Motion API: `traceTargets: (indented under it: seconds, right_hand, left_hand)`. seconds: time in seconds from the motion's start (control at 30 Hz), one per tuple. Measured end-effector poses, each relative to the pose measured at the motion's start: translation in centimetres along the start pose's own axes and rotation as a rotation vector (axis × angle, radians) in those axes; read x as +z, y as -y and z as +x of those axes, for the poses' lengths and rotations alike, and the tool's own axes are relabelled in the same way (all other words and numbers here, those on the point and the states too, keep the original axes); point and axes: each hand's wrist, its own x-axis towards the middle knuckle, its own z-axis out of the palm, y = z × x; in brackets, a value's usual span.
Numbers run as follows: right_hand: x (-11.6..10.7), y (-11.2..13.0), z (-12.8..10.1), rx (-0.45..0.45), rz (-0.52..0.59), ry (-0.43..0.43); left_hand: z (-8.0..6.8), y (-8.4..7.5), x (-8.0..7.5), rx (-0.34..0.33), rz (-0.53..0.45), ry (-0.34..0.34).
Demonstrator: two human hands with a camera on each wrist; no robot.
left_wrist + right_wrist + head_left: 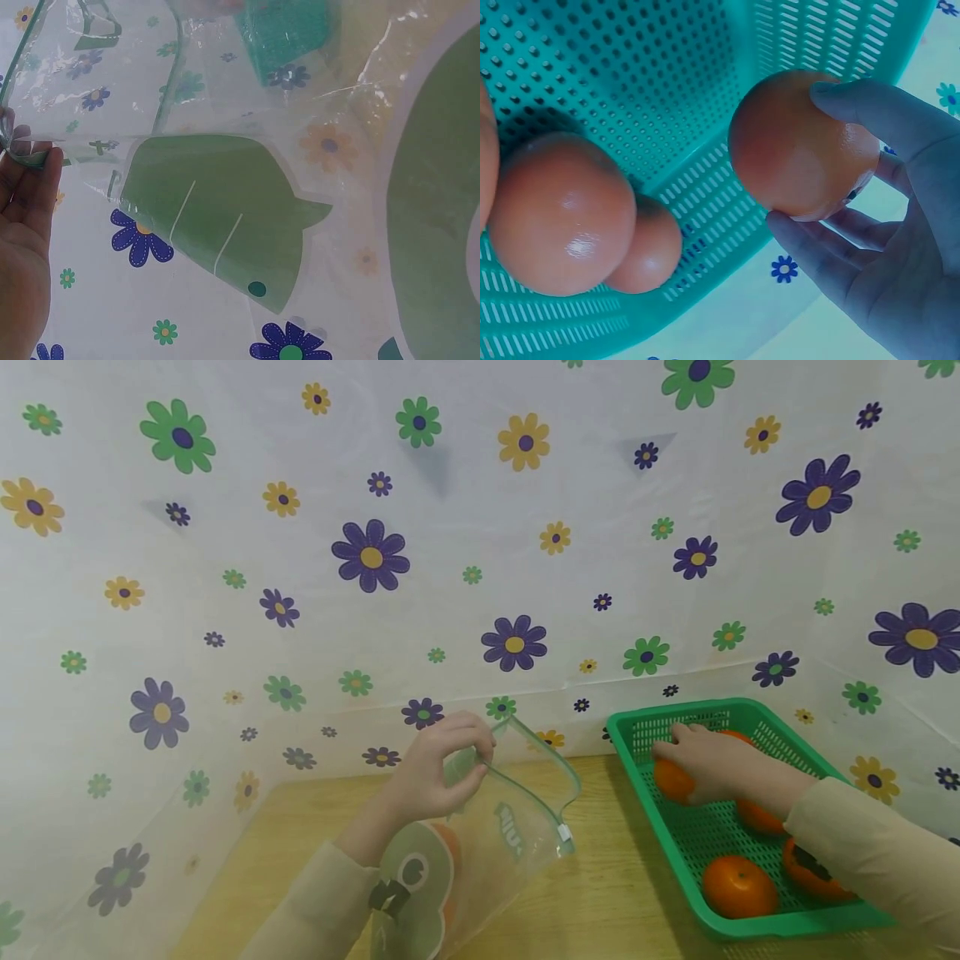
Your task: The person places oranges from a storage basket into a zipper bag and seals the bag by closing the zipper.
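Note:
My left hand (450, 760) pinches the top rim of a clear zip bag (495, 835) between thumb and fingers. The bag has a green zip edge, a white slider (565, 833) and a printed green cartoon animal. Its mouth gapes, and the left wrist view shows the fingers (30, 187) at its edge. Over the green plastic basket (663, 835), my right hand (716, 766) grips an orange (795, 146) with thumb and fingertips. Several other oranges (740, 887) lie in the basket, some partly hidden by the right arm.
A pale wooden tabletop (600, 877) lies under the bag and basket. White sheeting (450, 610) printed with flowers rises behind and at both sides. The basket's raised rim (660, 827) stands between the oranges and the bag.

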Motion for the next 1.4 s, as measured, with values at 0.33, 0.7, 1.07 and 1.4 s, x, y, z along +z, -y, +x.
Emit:
traceTargets:
  seconds: [0.33, 0.7, 1.07, 1.4]
  right_hand:
    - [-0.9, 0.9, 0.1, -0.034, -0.030, -0.022]
    - [-2.1, 1.4, 0.4, -0.008, -0.007, -0.016]
    - [-2.8, 1.3, 0.6, -0.022, 0.003, -0.051]
    - [-4.0, 1.8, 0.7, -0.037, 0.003, -0.075]
  left_hand:
    - [0.0, 0.1, 0.0, 0.007, -0.008, 0.002]
    - [0.0, 0.0, 0.0, 0.013, -0.004, 0.002]
    - [0.0, 0.0, 0.0, 0.013, -0.001, -0.003]
    - [0.0, 0.1, 0.1, 0.016, -0.018, 0.001]
